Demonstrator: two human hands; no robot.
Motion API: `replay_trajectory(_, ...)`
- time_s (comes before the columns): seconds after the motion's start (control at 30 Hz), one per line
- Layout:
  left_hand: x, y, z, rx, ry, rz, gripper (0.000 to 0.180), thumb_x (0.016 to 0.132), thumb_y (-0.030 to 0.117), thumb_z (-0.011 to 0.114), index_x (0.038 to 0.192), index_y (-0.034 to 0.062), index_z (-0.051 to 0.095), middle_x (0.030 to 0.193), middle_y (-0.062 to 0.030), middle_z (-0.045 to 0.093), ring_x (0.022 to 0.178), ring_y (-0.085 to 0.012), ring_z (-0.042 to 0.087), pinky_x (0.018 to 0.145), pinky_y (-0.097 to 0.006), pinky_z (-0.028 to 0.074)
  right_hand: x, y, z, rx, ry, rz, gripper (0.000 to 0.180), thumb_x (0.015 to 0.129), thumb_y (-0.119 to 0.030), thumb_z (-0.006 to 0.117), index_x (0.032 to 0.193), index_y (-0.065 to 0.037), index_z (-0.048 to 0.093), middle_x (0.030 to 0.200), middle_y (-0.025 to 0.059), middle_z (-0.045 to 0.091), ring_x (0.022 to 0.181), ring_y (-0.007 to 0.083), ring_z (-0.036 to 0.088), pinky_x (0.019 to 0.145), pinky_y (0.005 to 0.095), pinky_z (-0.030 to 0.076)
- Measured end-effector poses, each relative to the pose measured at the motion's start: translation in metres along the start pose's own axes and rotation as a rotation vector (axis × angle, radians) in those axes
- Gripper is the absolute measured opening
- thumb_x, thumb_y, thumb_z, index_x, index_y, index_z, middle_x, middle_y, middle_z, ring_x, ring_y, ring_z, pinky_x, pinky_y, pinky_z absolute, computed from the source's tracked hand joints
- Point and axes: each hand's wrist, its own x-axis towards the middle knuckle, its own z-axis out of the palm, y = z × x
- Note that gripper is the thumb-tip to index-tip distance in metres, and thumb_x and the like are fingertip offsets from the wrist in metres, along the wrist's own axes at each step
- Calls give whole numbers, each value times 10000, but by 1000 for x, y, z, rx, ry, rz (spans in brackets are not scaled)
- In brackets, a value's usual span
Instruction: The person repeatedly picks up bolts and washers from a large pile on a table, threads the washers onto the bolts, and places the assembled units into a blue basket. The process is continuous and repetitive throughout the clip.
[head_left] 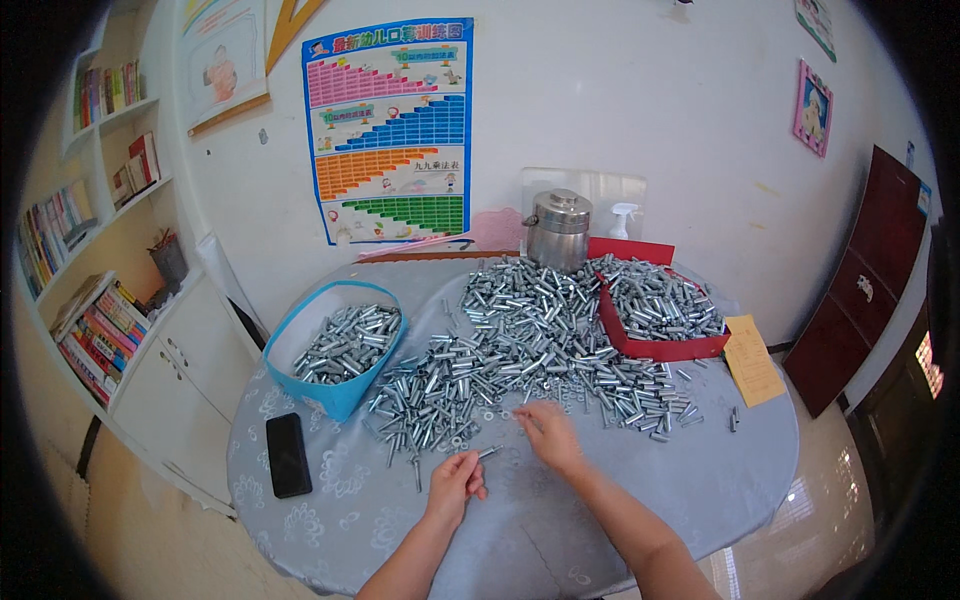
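Grey patterned cloth covers the bench [330,500]; mid-frame a big heap of bolts [530,345] is unsorted, the blue tub [340,345] upper left only part filled. My left hand [455,485] pinches one bolt [487,453]; my right hand [548,435], fingers curled, picks at washers [500,412].

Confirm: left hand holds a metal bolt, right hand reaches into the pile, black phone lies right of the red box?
Not quite. In the head view the black phone lies on the table's left side, below the blue box, far from the red box. The rest holds: left hand holds a metal bolt, right hand reaches into the pile.
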Motion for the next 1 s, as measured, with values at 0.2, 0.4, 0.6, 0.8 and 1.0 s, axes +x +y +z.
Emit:
replay_trajectory(0.2, 1, 5, -2, -6, 18, -4, 169, 868, 192, 517, 908, 28, 519, 669, -12, 473, 489, -84, 403, 447, -256, 407, 37, 23, 3, -389, -5, -200, 99, 727, -123, 587, 785, -59, 634, 834, 79, 555, 825, 268, 506, 711, 373, 408)
replay_trajectory(0.4, 0, 7, -3, -11, 23, -17, 173, 865, 213, 525, 876, 41, 517, 666, -7, 473, 494, -80, 409, 451, -250, 406, 39, 25, -13, -619, -22, -194, 99, 675, -156, 630, 700, -61, 627, 810, 72, 551, 807, 252, 511, 663, 380, 410)
replay_trajectory(0.6, 0, 6, -1, -26, 19, -16, 170, 863, 207, 528, 868, 37, 520, 664, -11, 479, 485, -78, 406, 443, -246, 403, 35, 32, -11, -532, -95, -146, 92, 671, -161, 638, 720, -84, 646, 761, 83, 568, 785, 252, 540, 675, 383, 415)
replay_trajectory(0.8, 1, 7, -5, -9, 38, -6, 173, 857, 230, 538, 857, 59, 518, 672, 0, 478, 493, -78, 415, 446, -245, 408, 19, 20, -17, -589, -160, -93, 89, 663, -156, 650, 722, -89, 658, 743, 77, 575, 767, 256, 551, 663, 374, 432)
replay_trajectory(1.0, 1, 5, -3, -7, 44, -20, 172, 854, 232, 544, 849, 61, 521, 668, 2, 478, 492, -76, 413, 447, -241, 405, 4, 24, -15, -409, -30, -66, 78, 647, -158, 652, 658, -81, 649, 736, 70, 578, 733, 264, 552, 649, 378, 435)
